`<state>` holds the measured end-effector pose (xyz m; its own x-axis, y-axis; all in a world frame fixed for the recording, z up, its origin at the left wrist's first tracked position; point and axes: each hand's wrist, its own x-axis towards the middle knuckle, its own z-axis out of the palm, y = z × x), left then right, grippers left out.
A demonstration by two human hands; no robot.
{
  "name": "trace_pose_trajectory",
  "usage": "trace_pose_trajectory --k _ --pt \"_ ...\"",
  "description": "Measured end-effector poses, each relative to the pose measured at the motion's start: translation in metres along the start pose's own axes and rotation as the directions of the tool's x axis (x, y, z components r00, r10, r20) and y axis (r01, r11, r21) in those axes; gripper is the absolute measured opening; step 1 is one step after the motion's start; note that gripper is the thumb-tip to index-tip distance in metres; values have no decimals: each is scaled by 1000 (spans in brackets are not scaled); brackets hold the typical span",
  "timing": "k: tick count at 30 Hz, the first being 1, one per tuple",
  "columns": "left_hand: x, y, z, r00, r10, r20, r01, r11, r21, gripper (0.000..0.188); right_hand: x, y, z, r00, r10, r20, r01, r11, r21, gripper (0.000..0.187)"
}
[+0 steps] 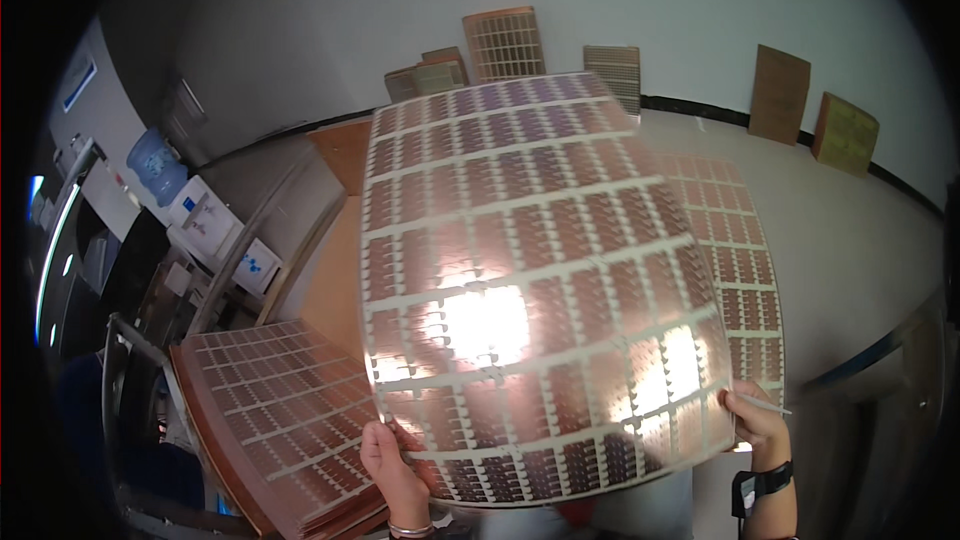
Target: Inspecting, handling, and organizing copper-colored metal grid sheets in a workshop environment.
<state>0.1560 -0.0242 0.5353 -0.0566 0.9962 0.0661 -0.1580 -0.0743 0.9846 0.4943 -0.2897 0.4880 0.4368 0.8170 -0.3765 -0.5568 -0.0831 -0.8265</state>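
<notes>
I hold a large copper-coloured circuit board panel [560, 230] tilted up in front of me, its shiny face patterned with rows of small rectangles. My left hand [395, 470] grips its lower left corner, thumb on the face. At the lower right edge, my right hand [760, 427] is closed on the panel. A thin pale pen-like stick [766, 404] pokes out from that same hand. Strong light reflects off the panel's lower half. Behind its right side shows part of another patterned panel [745, 270]; how that one is supported is hidden.
To the left, a stack of similar panels [285, 390] lies beside a metal rail [245, 250] and a brown board [335, 260]. A water dispenser [210, 225] stands farther off. Several panels, including a brown one [778, 95], lean on the far wall [690, 20].
</notes>
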Motion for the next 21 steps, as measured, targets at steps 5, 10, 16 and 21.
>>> trace_pose_trajectory --k 5,10,16,21 --pt "-2 16 2 981 15 195 -30 997 75 27 -3 -4 -11 957 -217 -190 257 942 217 21" --pt "6 23 -1 931 -12 365 -70 975 209 27 -6 -35 1 903 -385 -191 429 839 336 18" --pt "4 46 27 953 244 178 -274 947 170 22 -26 -20 14 765 -450 -462 627 683 375 20" --pt "-15 33 21 980 198 5 -197 976 90 28 -21 5 -2 798 -542 -263 579 568 585 33"
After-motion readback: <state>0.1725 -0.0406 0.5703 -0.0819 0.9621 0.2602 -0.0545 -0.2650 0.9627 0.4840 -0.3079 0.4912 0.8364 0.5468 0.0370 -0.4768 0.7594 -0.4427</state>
